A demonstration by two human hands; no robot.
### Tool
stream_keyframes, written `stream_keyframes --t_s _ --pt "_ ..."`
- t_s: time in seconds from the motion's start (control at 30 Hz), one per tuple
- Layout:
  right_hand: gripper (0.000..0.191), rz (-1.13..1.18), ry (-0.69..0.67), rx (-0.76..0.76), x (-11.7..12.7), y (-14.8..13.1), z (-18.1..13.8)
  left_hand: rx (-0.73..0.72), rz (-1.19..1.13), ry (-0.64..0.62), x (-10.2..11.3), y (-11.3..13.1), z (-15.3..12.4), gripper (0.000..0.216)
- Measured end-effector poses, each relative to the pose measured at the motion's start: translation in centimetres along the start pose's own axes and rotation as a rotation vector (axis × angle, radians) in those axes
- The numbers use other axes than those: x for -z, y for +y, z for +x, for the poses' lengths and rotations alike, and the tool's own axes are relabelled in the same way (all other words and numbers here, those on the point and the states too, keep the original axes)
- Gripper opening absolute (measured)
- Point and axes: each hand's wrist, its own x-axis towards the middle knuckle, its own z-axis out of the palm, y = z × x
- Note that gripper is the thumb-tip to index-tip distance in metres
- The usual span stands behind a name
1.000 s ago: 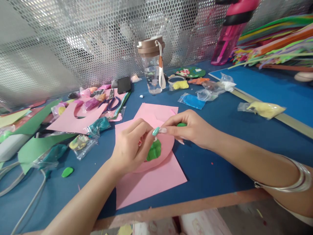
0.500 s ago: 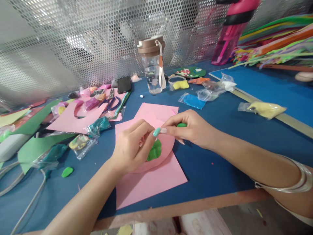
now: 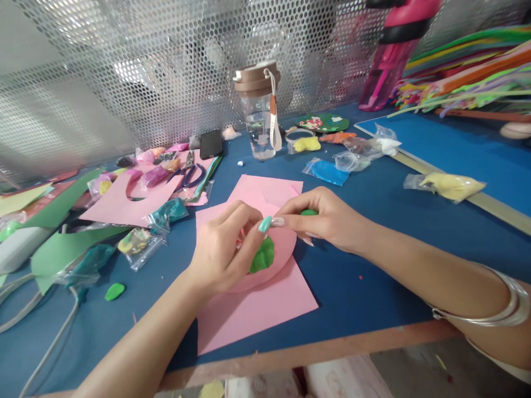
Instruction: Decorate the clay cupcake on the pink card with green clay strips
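My left hand (image 3: 222, 249) is curled with its fingertips pinched over a lump of green clay (image 3: 263, 257) that lies on a pink paper disc (image 3: 277, 260). The disc rests on a pink paper sheet (image 3: 257, 309). My right hand (image 3: 327, 218) is closed round a small dark green clay piece (image 3: 309, 212), and its fingertips meet those of the left hand just above the green lump. What the left fingertips pinch is hidden, apart from a hint of red.
A clear bottle with a brown lid (image 3: 259, 108) and a phone (image 3: 210, 143) stand behind the sheet. Bags of coloured clay (image 3: 450, 185), scissors (image 3: 188, 174) and cut paper lie left and right. A pink bottle (image 3: 388, 52) stands at the back. The table edge (image 3: 315, 348) runs near me.
Almost nothing has changed. Both hands stay pinched together over the green lump, with only slight finger shifts.
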Motion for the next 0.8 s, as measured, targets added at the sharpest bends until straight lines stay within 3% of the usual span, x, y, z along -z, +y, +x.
stream_keyframes --t_s 0.47,0.8 --pt "0.012 0.185 -0.122 -0.060 0.16 0.29 0.10 0.006 -0.088 -0.038 -0.01 -0.04 -0.11 0.019" --pt "0.015 0.048 -0.161 -0.048 0.19 0.20 0.20 -0.012 -0.145 -0.071 0.16 0.04 -0.21 0.024"
